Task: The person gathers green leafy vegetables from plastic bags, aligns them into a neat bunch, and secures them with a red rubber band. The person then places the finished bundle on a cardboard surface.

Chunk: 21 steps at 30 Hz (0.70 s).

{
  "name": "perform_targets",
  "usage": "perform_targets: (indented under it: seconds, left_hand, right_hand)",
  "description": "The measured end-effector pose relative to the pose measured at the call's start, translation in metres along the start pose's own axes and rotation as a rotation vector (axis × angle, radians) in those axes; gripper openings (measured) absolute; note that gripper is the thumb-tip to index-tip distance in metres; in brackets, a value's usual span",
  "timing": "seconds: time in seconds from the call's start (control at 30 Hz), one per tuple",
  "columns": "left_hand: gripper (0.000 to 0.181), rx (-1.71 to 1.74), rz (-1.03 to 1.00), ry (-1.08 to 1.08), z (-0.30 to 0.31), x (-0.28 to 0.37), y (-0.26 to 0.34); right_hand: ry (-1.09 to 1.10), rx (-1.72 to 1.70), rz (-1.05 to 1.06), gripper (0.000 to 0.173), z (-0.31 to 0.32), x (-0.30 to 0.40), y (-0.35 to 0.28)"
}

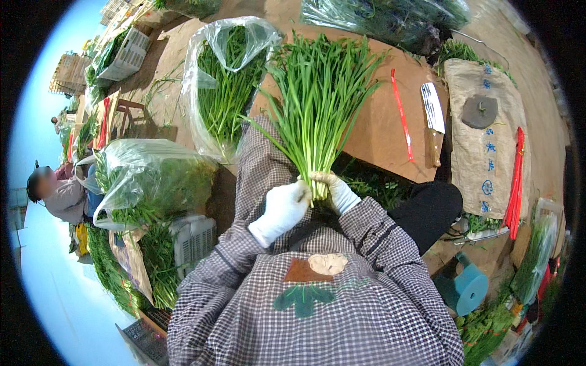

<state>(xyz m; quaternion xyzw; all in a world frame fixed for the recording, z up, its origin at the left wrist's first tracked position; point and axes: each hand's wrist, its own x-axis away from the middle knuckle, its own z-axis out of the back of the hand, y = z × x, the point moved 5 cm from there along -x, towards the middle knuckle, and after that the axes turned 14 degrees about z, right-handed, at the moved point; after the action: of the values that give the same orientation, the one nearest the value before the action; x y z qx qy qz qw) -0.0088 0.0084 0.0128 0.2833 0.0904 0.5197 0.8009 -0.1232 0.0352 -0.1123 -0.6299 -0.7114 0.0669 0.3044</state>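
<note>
A large bunch of long green leafy stalks, apparently garlic chives (320,105), fans out away from me over a brown board (375,123). My right hand (336,190), in a white glove, grips the pale stem ends from the right. My left hand (281,208), also gloved, pinches at the lower left of the stems, its fingertips touching them. To the right on the board lie a red tie strip (401,114) and a cleaver (432,123) with a wooden handle. Leaves cover the board's far left part.
A clear plastic bag of greens (224,91) stands left of the board, another bag (160,178) nearer. At right, a cloth sack (485,105) carries a dark flat piece (480,112) and red strips (515,178). A teal tape roll (471,288) sits lower right. A person (68,196) is far left.
</note>
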Motion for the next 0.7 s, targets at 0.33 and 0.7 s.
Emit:
perform_targets:
  seconds: [0.33,0.7]
  left_hand:
    - [0.037,-0.163,0.102,-0.222,-0.007,0.011,-0.017]
    - [0.031,0.271,0.352,-0.592,-0.023,0.018,-0.028]
  right_hand:
    - [-0.070,-0.241,-0.072,0.049,-0.003,0.001,0.001]
    - [-0.112,-0.283,-0.101,0.054,-0.003,0.003,0.004]
